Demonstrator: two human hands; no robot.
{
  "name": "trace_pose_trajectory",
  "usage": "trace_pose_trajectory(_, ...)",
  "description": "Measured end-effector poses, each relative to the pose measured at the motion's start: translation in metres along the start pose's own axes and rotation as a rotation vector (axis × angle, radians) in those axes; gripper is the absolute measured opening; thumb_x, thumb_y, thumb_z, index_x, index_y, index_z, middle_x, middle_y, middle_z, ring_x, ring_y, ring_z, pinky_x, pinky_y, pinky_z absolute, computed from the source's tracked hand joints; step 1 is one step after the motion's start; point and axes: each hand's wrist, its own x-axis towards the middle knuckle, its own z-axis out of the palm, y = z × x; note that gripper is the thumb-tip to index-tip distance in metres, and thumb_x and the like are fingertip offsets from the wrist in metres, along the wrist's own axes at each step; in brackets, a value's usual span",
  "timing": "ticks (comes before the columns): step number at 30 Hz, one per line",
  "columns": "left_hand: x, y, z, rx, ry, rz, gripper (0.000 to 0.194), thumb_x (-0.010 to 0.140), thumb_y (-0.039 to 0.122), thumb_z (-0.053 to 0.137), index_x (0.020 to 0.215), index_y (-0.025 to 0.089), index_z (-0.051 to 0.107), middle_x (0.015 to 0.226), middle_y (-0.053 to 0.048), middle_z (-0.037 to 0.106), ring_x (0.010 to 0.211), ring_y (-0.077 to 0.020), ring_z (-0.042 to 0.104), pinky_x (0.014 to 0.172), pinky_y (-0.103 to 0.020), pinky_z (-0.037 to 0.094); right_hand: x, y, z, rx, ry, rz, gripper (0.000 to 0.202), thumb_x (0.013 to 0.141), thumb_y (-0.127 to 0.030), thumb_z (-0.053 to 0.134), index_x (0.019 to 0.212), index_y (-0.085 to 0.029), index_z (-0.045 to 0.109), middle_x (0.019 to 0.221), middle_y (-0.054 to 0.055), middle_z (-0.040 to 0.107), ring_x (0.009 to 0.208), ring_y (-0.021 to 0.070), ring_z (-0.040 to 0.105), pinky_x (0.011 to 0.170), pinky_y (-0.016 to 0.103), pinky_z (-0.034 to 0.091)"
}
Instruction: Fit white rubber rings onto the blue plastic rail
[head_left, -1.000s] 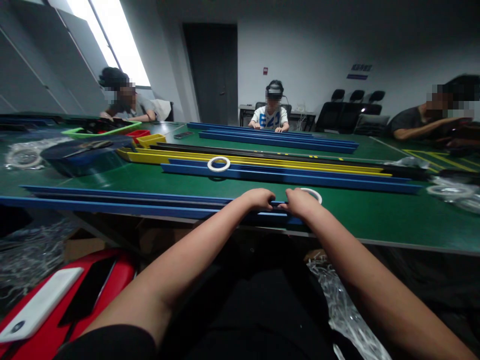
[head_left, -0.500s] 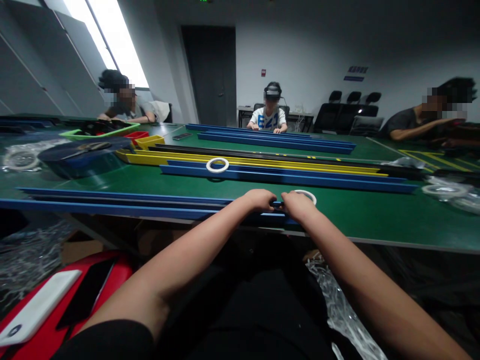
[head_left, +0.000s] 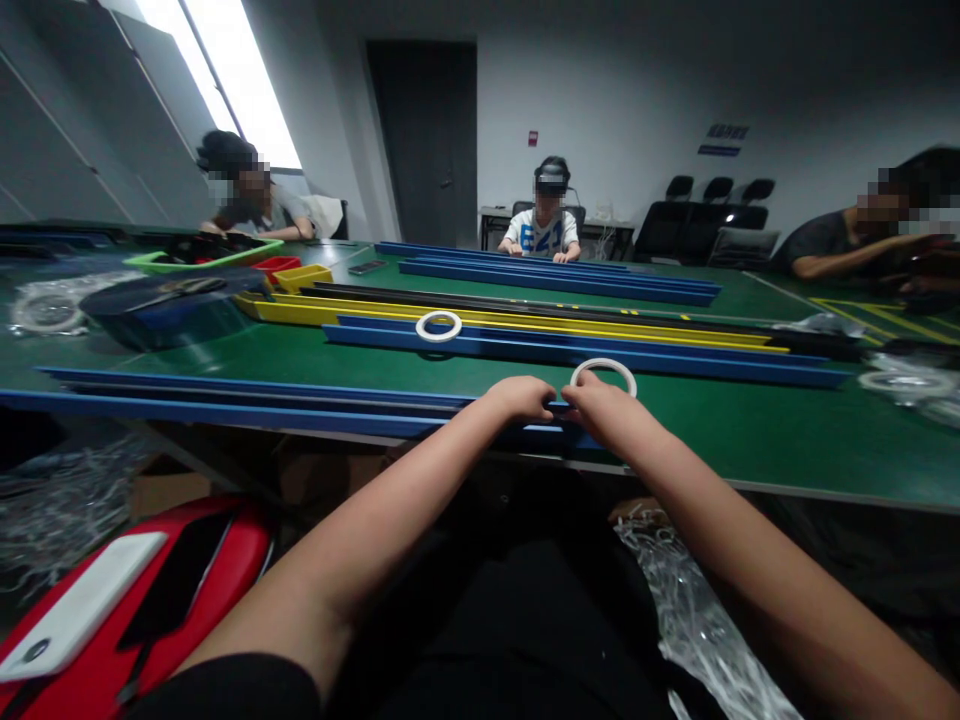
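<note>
My left hand point(head_left: 527, 400) is closed, its fingers curled over the right end of a long blue channel strip point(head_left: 300, 408) at the table's near edge. My right hand point(head_left: 600, 408) is just to the right, fingertips pinched together close to the left hand's; what lies between them is hidden. A narrow white tape roll point(head_left: 622, 372) shows as a ring right behind my right hand, partly covered by it. Whether the fingers touch the roll I cannot tell.
Farther in on the green table point(head_left: 750, 430) lie another white tape roll point(head_left: 439, 326), blue strips point(head_left: 585, 358), yellow strips point(head_left: 517, 328) and a large blue film roll point(head_left: 169, 315). Wrapped rolls point(head_left: 907, 383) are at right. Several people sit around the table. A red seat point(head_left: 225, 580) holds phones.
The right hand has turned slightly and its fingers have shifted; more of the white ring shows above it. The left hand stays on the blue strip. The view has tilted a little.
</note>
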Motion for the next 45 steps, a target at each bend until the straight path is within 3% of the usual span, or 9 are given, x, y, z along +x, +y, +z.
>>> trace_pose_trajectory(5, -0.001, -0.001, 0.000, 0.003, -0.003, 0.008, 0.035, 0.077, 0.048, 0.057, 0.101, 0.027, 0.071, 0.093, -0.005, 0.074, 0.082, -0.0219, 0.067, 0.062, -0.027, 0.043, 0.006, -0.002, 0.000, -0.005, -0.122, 0.056, 0.026, 0.090, -0.035, 0.055, 0.109, -0.020, 0.066, 0.107, 0.014, 0.059, 0.087, 0.0254, 0.067, 0.076, 0.033, 0.047)
trace_pose_trajectory(15, -0.006, 0.004, -0.007, 0.010, -0.008, -0.016, 0.028, 0.077, 0.043, 0.058, 0.095, 0.026, 0.070, 0.094, -0.006, 0.074, 0.084, -0.0233, 0.067, 0.061, -0.028, 0.043, 0.002, 0.026, 0.007, -0.029, -0.104, 0.160, 0.039, 0.087, -0.049, 0.058, 0.112, -0.019, 0.059, 0.106, 0.014, 0.063, 0.090, 0.0257, 0.066, 0.075, 0.033, 0.046)
trace_pose_trajectory(24, 0.000, 0.007, -0.004, 0.057, -0.056, -0.042, 0.030, 0.077, 0.046, 0.059, 0.098, 0.027, 0.069, 0.097, -0.006, 0.074, 0.087, -0.0241, 0.067, 0.066, -0.029, 0.046, 0.010, 0.019, 0.014, -0.016, -0.151, 0.162, 0.028, 0.088, -0.036, 0.055, 0.109, -0.019, 0.064, 0.104, 0.014, 0.067, 0.092, 0.0263, 0.066, 0.075, 0.033, 0.045)
trace_pose_trajectory(29, -0.003, -0.001, -0.002, 0.099, 0.008, 0.090, 0.023, 0.083, 0.041, 0.056, 0.093, 0.025, 0.068, 0.095, -0.006, 0.073, 0.085, -0.0226, 0.067, 0.064, -0.028, 0.044, 0.007, 0.022, 0.014, -0.005, -0.139, 0.149, 0.029, 0.089, -0.035, 0.052, 0.110, -0.020, 0.065, 0.107, 0.013, 0.068, 0.094, 0.0244, 0.066, 0.077, 0.033, 0.044)
trace_pose_trajectory(33, -0.008, -0.007, -0.004, 0.118, 0.011, 0.163, 0.022, 0.086, 0.040, 0.054, 0.091, 0.024, 0.068, 0.096, -0.006, 0.072, 0.086, -0.0213, 0.067, 0.065, -0.027, 0.043, 0.005, 0.024, 0.013, 0.010, -0.136, 0.114, 0.034, 0.090, -0.046, 0.053, 0.110, -0.021, 0.065, 0.106, 0.011, 0.069, 0.098, 0.0225, 0.064, 0.081, 0.030, 0.043)
trace_pose_trajectory(45, -0.057, -0.055, -0.012, 0.135, 0.020, 0.196, 0.022, 0.087, 0.041, 0.053, 0.089, 0.025, 0.066, 0.095, -0.003, 0.071, 0.082, -0.0180, 0.065, 0.063, -0.026, 0.037, 0.029, -0.026, 0.006, 0.072, -0.106, 0.006, 0.040, 0.088, -0.053, 0.053, 0.106, -0.021, 0.067, 0.100, 0.012, 0.071, 0.090, 0.0235, 0.066, 0.075, 0.030, 0.045)
